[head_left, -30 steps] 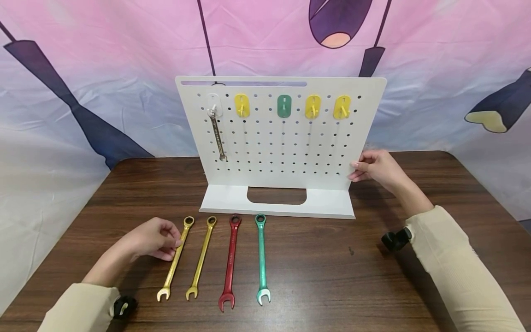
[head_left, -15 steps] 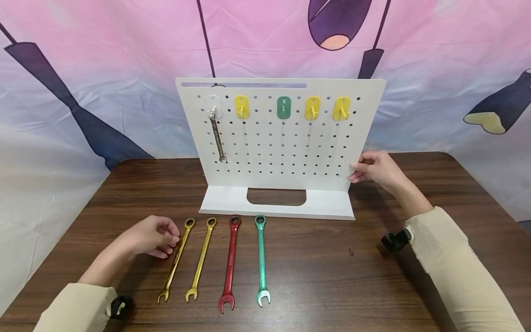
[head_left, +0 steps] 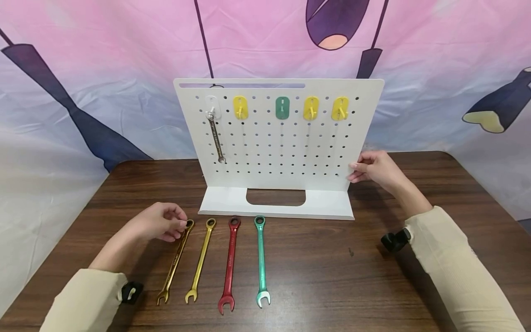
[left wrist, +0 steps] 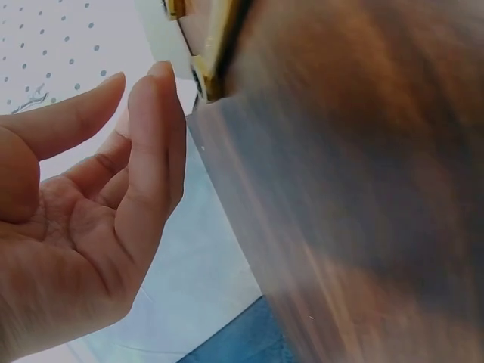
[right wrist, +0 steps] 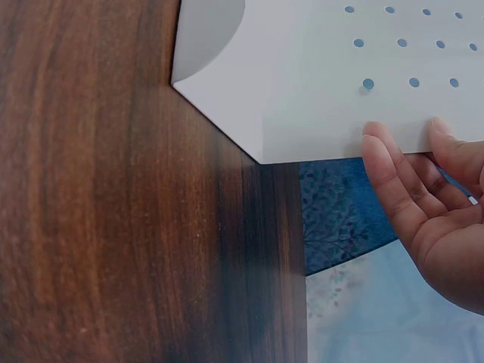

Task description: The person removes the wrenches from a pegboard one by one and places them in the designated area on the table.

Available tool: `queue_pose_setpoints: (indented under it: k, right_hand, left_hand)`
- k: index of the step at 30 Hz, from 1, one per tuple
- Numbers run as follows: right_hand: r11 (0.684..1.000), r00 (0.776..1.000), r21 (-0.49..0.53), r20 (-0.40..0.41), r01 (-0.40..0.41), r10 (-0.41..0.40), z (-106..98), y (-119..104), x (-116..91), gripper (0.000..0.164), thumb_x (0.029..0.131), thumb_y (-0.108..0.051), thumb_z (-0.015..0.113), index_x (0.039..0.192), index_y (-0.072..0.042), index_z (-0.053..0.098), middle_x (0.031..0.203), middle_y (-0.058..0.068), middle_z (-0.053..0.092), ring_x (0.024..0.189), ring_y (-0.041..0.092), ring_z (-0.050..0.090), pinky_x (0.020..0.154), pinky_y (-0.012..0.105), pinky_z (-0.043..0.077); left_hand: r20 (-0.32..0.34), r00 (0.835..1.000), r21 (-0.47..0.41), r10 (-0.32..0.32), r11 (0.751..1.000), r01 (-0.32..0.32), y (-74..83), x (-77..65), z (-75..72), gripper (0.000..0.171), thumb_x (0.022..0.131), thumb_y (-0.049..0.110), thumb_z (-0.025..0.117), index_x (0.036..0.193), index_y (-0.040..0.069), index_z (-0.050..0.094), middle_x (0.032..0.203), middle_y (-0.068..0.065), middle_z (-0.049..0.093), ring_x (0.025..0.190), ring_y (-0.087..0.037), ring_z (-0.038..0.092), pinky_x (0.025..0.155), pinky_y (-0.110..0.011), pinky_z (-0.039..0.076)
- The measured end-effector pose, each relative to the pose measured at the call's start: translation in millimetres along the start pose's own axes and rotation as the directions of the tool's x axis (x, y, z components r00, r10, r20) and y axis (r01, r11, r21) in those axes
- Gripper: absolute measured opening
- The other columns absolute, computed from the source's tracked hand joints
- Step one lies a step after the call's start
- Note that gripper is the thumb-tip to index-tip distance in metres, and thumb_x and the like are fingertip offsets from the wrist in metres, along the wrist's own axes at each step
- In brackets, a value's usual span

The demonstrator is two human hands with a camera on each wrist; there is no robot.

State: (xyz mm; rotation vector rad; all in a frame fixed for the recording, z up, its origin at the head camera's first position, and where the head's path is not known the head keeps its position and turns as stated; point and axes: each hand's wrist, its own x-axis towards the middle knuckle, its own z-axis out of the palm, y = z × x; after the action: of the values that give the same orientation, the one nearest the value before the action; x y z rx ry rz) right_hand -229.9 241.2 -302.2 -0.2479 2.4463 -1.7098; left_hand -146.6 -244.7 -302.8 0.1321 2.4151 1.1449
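My left hand [head_left: 159, 222] is beside the ring end of the leftmost gold wrench [head_left: 175, 263], its fingertips overlapping that end in the head view. In the left wrist view, thumb and fingers [left wrist: 155, 136] are apart with nothing between them. To the right lie a second gold wrench [head_left: 201, 263], a red wrench [head_left: 230, 267] and a green wrench [head_left: 261, 263], ring ends toward the board. My right hand [head_left: 375, 168] pinches the right edge of the white pegboard [head_left: 265, 157]; thumb and fingertips meet that edge in the right wrist view.
A silver wrench [head_left: 216, 140] hangs from the white hook [head_left: 213, 107] at the board's left. Along the same row are a green hook [head_left: 282, 107] and several yellow ones, including one yellow hook [head_left: 240, 107]. The brown table [head_left: 323, 276] ends at a patterned cloth backdrop [head_left: 137, 69].
My left hand has moved up along the leftmost gold wrench, from its shaft to near its ring end. The right hand keeps its hold on the pegboard edge.
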Motion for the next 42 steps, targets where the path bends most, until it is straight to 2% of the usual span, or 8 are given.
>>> queue_pose_setpoints:
  k: [13,23,31,42]
  right_hand:
    - [1.0,1.0,-0.004,-0.001,-0.008,0.008,0,0,0,0.025,0.092,-0.005,0.054,0.098,0.019,0.049,0.081,0.014,0.066,0.071,0.02,0.067,0.074,0.04,0.055]
    - [1.0,1.0,-0.02,-0.006,-0.005,0.004,0,0,0,0.025,0.092,-0.005,0.054,0.098,0.018,0.05,0.082,0.015,0.066,0.07,0.02,0.067,0.072,0.038,0.056]
    - [1.0,1.0,-0.027,0.0,-0.006,0.006,0,0,1,0.025,0.092,-0.006,0.054,0.099,0.018,0.05,0.084,0.015,0.066,0.071,0.02,0.067,0.073,0.04,0.055]
    - [1.0,1.0,-0.024,-0.001,-0.009,0.009,0,0,1,0.026,0.092,-0.006,0.054,0.1,0.018,0.05,0.084,0.015,0.066,0.071,0.02,0.067,0.074,0.042,0.055]
  left_hand:
    - [-0.085,0.993,0.086,0.081,0.994,-0.073,25.5,14.6,-1.4,0.021,0.091,0.009,0.055,0.103,-0.007,0.053,0.084,-0.013,0.059,0.079,-0.023,0.06,0.067,-0.033,0.056]
    - [-0.17,0.98,0.037,0.101,0.995,-0.096,45.5,24.0,-1.0,0.036,0.094,0.02,0.052,0.119,-0.006,0.048,0.106,-0.024,0.055,0.095,-0.032,0.058,0.079,-0.036,0.054]
    - [-0.208,0.969,0.054,0.133,0.991,-0.125,58.5,30.6,-2.0,0.038,0.096,0.021,0.049,0.123,-0.006,0.045,0.108,-0.025,0.053,0.102,-0.035,0.053,0.084,-0.04,0.052]
    - [-0.291,0.947,-0.036,0.137,0.987,-0.154,77.2,36.3,-3.0,0.042,0.096,0.021,0.048,0.131,-0.001,0.04,0.118,-0.025,0.048,0.109,-0.036,0.051,0.087,-0.039,0.05]
